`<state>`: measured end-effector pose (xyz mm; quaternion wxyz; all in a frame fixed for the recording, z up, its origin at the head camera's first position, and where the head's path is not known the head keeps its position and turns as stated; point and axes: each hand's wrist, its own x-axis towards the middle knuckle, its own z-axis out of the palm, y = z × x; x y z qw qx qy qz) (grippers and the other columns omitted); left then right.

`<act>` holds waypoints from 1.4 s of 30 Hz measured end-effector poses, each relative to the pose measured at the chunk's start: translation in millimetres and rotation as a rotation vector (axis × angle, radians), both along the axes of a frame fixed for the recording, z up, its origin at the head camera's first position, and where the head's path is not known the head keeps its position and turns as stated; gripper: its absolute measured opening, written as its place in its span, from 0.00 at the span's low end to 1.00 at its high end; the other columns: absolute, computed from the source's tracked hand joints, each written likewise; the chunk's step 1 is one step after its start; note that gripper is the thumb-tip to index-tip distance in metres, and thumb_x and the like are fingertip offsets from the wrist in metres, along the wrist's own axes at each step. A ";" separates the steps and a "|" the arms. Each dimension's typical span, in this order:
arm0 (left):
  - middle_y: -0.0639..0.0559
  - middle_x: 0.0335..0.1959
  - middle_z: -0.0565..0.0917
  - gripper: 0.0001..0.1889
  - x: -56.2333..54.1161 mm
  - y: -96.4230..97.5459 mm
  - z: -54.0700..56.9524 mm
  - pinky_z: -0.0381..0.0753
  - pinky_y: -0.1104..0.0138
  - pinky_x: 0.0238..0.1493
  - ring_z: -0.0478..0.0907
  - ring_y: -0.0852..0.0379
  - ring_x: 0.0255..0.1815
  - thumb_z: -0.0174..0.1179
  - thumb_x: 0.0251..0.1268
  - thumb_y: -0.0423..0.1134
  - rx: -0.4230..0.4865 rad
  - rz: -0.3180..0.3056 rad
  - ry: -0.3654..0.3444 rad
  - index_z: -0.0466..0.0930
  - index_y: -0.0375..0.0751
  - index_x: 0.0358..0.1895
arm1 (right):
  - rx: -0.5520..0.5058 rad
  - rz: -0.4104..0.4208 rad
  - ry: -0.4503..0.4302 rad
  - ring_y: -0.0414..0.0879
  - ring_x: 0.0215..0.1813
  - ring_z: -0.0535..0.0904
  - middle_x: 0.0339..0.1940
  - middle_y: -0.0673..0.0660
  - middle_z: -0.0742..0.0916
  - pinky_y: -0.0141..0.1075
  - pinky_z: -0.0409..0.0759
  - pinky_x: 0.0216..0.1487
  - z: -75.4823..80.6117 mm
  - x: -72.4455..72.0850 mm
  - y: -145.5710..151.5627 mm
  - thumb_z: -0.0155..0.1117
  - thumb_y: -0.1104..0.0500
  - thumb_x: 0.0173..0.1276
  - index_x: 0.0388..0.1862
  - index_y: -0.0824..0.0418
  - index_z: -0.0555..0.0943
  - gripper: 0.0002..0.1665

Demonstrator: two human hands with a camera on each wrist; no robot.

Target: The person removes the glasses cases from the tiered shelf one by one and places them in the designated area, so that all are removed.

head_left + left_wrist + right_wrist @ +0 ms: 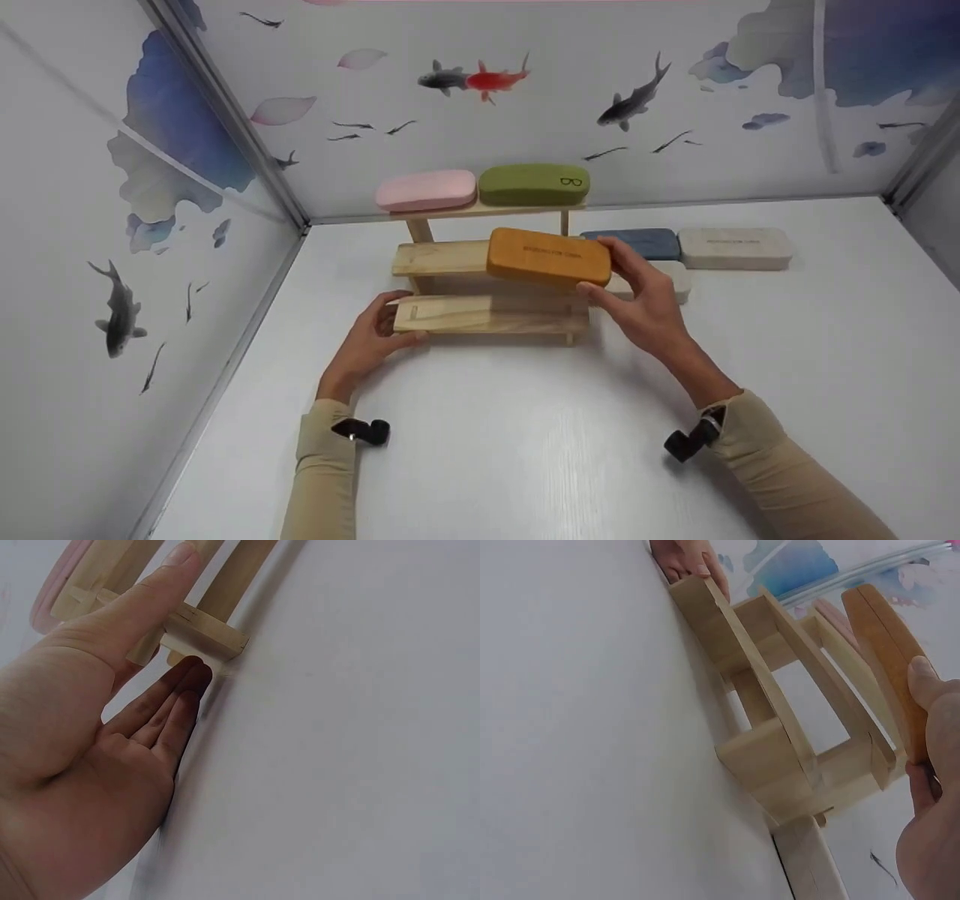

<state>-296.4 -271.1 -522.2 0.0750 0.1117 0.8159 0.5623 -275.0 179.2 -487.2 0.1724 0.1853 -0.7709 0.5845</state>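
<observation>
My right hand [646, 304] holds an orange glasses case [550, 256] by its right end, thumb at the front and fingers at the back. The case is raised and tilted, overlapping the middle tier in the head view. At the left end of a three-tier wooden rack [491, 315], my left hand [373, 334] grips the lowest tier, its thumb [142, 611] lying over the wood. A pink case [426, 190] and a green case [534, 185] with a glasses mark sit side by side on the top tier.
Right of the rack, a blue case [637, 242] and a cream case [735, 249] lie on the white table [480, 450]. Another pale case [671, 279] lies in front of them, partly behind my right hand. Walls printed with fish enclose the back and left.
</observation>
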 end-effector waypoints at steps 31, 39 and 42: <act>0.49 0.71 0.81 0.43 -1.8 -2.6 -1.5 0.77 0.53 0.73 0.80 0.50 0.72 0.82 0.61 0.51 -0.021 -0.005 0.005 0.69 0.62 0.78 | -0.013 -0.145 -0.138 0.37 0.79 0.73 0.82 0.59 0.74 0.21 0.71 0.73 -12.0 15.2 131.8 0.77 0.62 0.72 0.84 0.51 0.69 0.45; 0.48 0.70 0.81 0.44 -1.5 -2.2 -1.5 0.78 0.53 0.71 0.81 0.49 0.70 0.82 0.60 0.52 -0.029 0.004 0.004 0.69 0.62 0.78 | -0.019 -0.198 -0.203 0.38 0.80 0.72 0.82 0.58 0.74 0.19 0.73 0.68 -19.4 13.8 161.6 0.75 0.60 0.75 0.85 0.55 0.68 0.44; 0.48 0.70 0.81 0.43 -1.3 -1.9 -1.6 0.77 0.52 0.72 0.80 0.50 0.70 0.83 0.60 0.52 -0.020 0.004 0.001 0.70 0.63 0.78 | -0.014 -0.213 -0.238 0.39 0.81 0.72 0.84 0.58 0.73 0.18 0.73 0.67 -21.4 13.2 171.7 0.75 0.58 0.75 0.86 0.54 0.67 0.44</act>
